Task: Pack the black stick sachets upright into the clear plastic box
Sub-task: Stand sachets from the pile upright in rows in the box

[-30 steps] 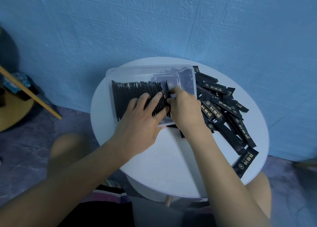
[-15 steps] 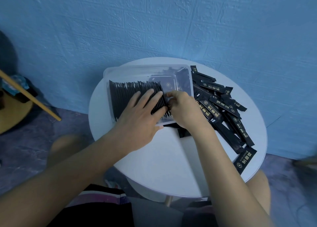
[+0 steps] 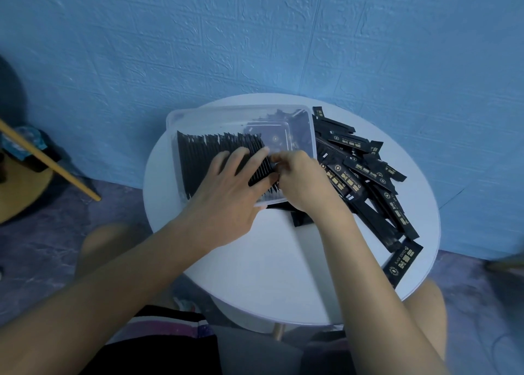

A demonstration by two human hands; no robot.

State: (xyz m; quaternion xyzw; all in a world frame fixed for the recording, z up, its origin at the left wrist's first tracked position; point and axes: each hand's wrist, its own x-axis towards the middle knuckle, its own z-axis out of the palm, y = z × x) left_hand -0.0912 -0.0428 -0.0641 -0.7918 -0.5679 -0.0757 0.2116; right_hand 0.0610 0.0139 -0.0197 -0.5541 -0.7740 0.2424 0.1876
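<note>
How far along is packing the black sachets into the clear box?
Done: an upright row fills the left part of the box. In hand: the left hand presses that row while the right hand works at its end. Left: the box's right part and the loose pile on the table.

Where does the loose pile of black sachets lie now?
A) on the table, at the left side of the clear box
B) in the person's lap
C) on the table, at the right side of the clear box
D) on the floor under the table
C: the loose sachets lie flat in a heap on the white table, beside the right wall of the clear box.
</note>
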